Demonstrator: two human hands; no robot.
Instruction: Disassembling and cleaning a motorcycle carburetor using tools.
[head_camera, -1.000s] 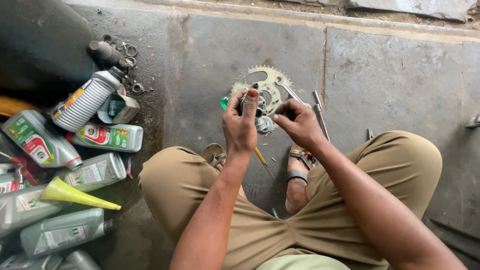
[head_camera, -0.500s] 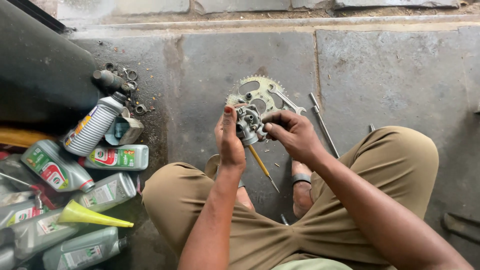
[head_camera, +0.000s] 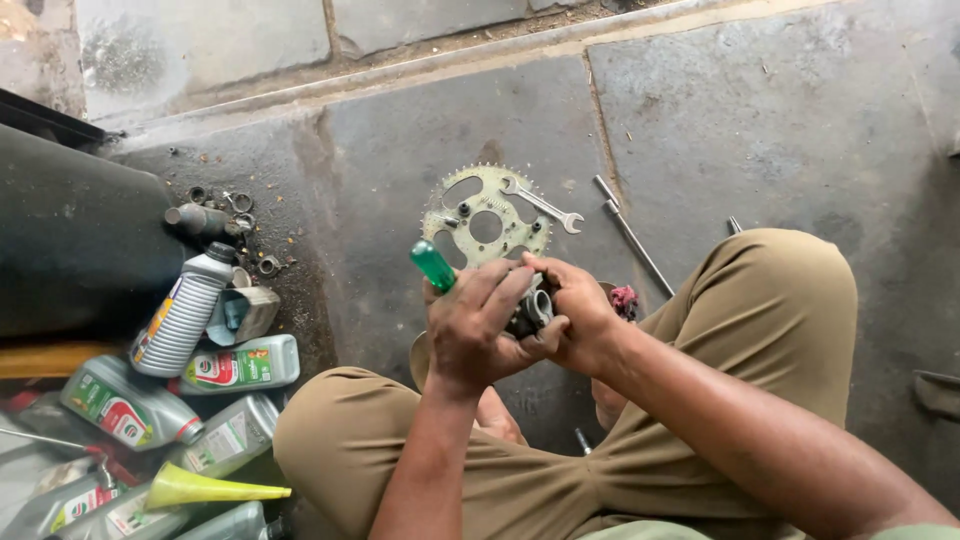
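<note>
Over your lap, your left hand (head_camera: 470, 325) gripped a green-handled screwdriver (head_camera: 433, 265) and your right hand (head_camera: 575, 315) closed on a small metal part (head_camera: 532, 308) between them; beyond lay a sprocket (head_camera: 485, 218) under a spanner (head_camera: 542, 204) on the floor (head_camera: 750, 130)

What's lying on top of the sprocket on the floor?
A small open-ended wrench lies across the sprocket's upper right edge. The left hand and green screwdriver handle cover its lower rim, so that part is unseen.
</note>
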